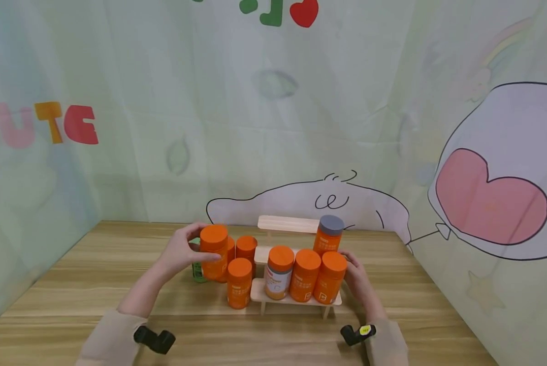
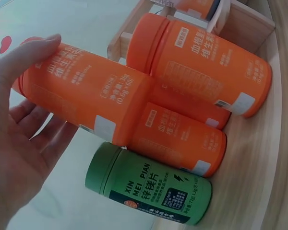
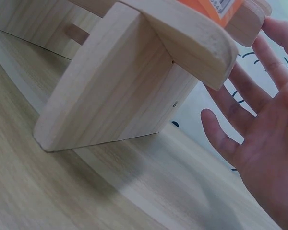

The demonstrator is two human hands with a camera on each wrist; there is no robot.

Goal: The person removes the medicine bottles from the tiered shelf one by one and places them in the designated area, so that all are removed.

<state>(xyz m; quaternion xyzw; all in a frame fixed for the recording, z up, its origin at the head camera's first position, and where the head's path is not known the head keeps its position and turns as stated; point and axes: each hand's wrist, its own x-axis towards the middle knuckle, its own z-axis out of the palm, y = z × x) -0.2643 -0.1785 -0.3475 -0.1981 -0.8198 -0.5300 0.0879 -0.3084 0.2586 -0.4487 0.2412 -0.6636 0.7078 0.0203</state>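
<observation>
My left hand (image 1: pixel 182 252) grips an orange supplement jar (image 2: pixel 86 86) between thumb and fingers, tilted in the left wrist view and raised beside other jars. Below it stand a green jar (image 2: pixel 151 184) and several orange jars, one of them an orange jar (image 1: pixel 239 283) at the front. On the right, my right hand (image 1: pixel 359 279) has its fingers extended, fingertips right at the end of the tiered wooden shelf (image 3: pixel 182 38). Along the shelf's lowest step sit a white-labelled jar (image 1: pixel 278 274) and two orange jars. A grey-lidded orange jar (image 1: pixel 330 234) stands higher up.
The shelf's top step (image 1: pixel 287 223) shows bare wood on its left. A wood-grain table (image 1: pixel 200 330) runs under everything, with a printed curtain (image 1: pixel 236 142) behind it and at both sides. Each wrist wears a black camera mount (image 1: pixel 154 339).
</observation>
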